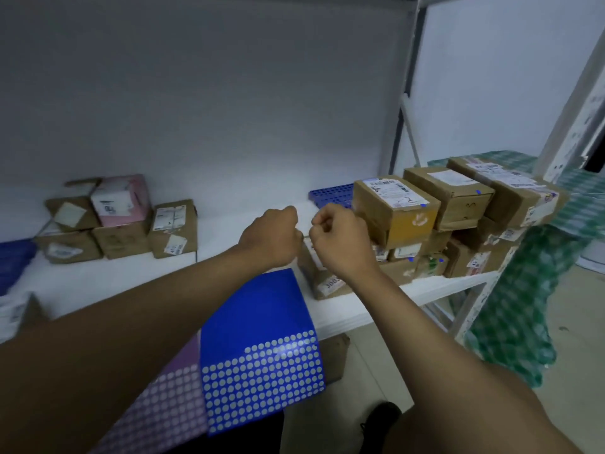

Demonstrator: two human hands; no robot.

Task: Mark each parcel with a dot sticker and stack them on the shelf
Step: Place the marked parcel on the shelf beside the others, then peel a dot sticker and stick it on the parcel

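Lay just beyond and beneath both fists: brown parcel (pixel 322 273) on the white shelf (pixel 229 231), long axis running away from the body, nearer the right hand (pixel 340 239). Curled tight beside the left hand (pixel 278 234), knuckles nearly touching; contents impossible to tell. Draped below over the left forearm: blue sticker sheet (pixel 262 352).
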